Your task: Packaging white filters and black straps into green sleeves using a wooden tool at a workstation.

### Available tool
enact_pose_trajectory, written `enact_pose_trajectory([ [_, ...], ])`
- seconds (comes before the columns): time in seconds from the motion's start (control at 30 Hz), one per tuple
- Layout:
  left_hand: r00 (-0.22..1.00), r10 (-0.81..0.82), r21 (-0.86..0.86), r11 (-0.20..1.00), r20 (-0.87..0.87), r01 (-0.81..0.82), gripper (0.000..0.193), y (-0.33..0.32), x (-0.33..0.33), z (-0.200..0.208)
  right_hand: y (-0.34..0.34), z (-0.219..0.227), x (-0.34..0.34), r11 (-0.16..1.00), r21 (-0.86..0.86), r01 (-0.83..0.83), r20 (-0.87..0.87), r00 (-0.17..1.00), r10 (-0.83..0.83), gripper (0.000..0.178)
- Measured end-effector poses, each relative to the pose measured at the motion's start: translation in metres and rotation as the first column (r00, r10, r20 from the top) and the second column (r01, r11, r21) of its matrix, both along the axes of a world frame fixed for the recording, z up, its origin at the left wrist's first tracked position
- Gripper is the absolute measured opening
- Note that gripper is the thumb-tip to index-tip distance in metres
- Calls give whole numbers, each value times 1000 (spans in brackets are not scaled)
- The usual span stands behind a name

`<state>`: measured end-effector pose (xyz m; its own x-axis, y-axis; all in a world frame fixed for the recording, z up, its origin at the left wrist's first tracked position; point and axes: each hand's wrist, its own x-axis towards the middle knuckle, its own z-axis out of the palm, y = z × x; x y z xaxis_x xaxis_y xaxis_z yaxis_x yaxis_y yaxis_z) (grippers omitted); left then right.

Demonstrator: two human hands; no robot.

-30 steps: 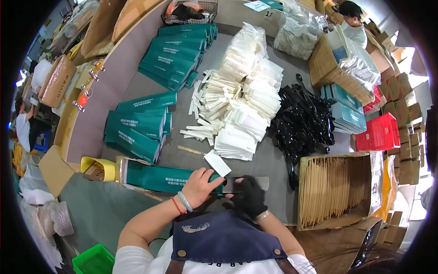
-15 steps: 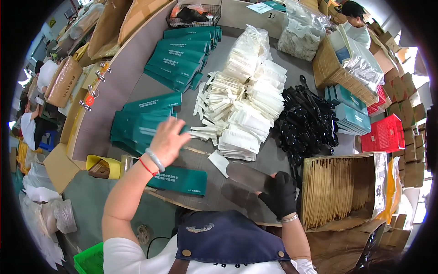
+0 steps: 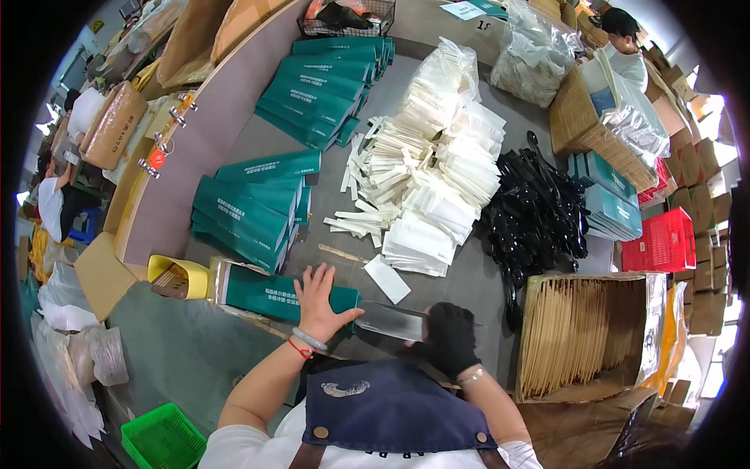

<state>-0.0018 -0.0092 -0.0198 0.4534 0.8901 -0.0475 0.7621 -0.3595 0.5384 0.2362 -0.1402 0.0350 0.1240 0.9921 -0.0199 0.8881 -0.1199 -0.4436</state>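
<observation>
My left hand (image 3: 319, 305) lies with fingers spread on a flat green printed paper sleeve (image 3: 258, 291) at the table's near edge. Its thumb points to the sleeve's right end. In a black fingerless glove, my right hand (image 3: 449, 340) is closed on a long, flat, shiny grey strip (image 3: 388, 320). The strip's far end meets the sleeve's right end beside my left thumb; whether it enters the sleeve I cannot tell. A white paper packet (image 3: 387, 279) lies just beyond the strip. Further off is a big heap of white packets (image 3: 422, 195).
Fanned green sleeves (image 3: 242, 207) lie at the left. Black plastic spoons (image 3: 535, 215) are heaped on the right, near a carton of thin wooden sticks (image 3: 578, 332). A yellow container (image 3: 178, 277) sits at the left edge, and a red basket (image 3: 660, 241) stands far right.
My left hand has come down from above the fanned sleeves onto the near sleeve. My right hand has moved left and nearer with the strip, bringing its end to the sleeve.
</observation>
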Motion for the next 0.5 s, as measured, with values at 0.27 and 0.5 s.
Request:
enact_pose_trajectory([
  [0.27, 958, -227, 72, 974, 174, 217, 65, 42, 14, 7, 29, -19, -28, 969, 241, -55, -99, 992, 81, 50],
  [0.5, 975, -216, 322, 927, 46, 190, 13, 127, 39, -13, -60, -5, 95, 673, 293, 679, -289, 734, -614, 30],
])
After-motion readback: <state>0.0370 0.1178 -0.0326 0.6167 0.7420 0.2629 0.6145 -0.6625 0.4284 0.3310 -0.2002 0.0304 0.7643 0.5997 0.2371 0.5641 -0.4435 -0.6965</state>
